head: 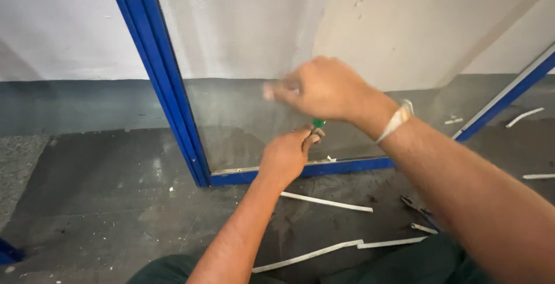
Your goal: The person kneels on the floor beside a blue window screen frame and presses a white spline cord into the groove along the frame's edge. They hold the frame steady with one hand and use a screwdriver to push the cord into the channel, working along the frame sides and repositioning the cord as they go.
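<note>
A blue window frame (173, 104) with a fine mesh or glass panel (243, 58) leans against the wall. My left hand (287, 154) is closed near the frame's bottom rail (324, 168), with a small green-handled tool (318, 123) just above its fingers. My right hand (321, 89) hovers above it in front of the panel, blurred, fingers bent; a pale band (398, 121) is on its wrist. Whether the right hand holds the green tool I cannot tell.
Several pale strips (326, 202) lie on the dark grey floor (104, 203) near my knees, more strips (525, 116) at the right. A dark plier-like tool (417, 206) lies by my right forearm. The frame's right side (509, 96) slants away. White wall behind.
</note>
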Motion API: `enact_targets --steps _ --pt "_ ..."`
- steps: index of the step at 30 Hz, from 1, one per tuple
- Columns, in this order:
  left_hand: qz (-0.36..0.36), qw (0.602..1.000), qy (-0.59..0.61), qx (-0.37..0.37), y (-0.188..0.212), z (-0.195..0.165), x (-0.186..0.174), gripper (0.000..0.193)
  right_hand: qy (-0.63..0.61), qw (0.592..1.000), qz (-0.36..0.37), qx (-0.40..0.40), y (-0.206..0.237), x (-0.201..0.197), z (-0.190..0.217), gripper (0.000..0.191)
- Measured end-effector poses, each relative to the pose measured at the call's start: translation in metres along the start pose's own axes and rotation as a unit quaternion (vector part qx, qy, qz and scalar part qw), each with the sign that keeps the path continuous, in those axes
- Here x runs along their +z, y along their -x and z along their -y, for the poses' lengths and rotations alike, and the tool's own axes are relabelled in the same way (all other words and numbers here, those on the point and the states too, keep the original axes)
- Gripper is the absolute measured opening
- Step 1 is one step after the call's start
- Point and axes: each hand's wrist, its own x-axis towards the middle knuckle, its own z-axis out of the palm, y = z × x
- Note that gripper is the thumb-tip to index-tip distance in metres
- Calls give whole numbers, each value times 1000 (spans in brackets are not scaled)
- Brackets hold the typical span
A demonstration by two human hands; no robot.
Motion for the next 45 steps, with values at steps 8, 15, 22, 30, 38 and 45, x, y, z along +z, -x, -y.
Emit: enact_targets --steps 8,15,22,30,38,45 --pt "-19 999 27 18 -1 7 8 22 -161 975 -154 15 34 23 -69 43" --pt "-5 998 47 -31 2 1 1 22 273 852 280 347 242 67 -187 27" --pt "22 993 7 -114 8 -7 0 22 249 738 426 461 290 81 -207 48" --pt "-63 996 54 -18 19 -5 -1 20 249 849 292 363 248 76 -182 65" --pt "-52 997 50 -39 11 -16 -1 20 36 936 -330 118 166 -57 -99 27" --pt "-47 997 16 -64 9 -29 2 21 254 965 -59 20 111 -76 -50 33"
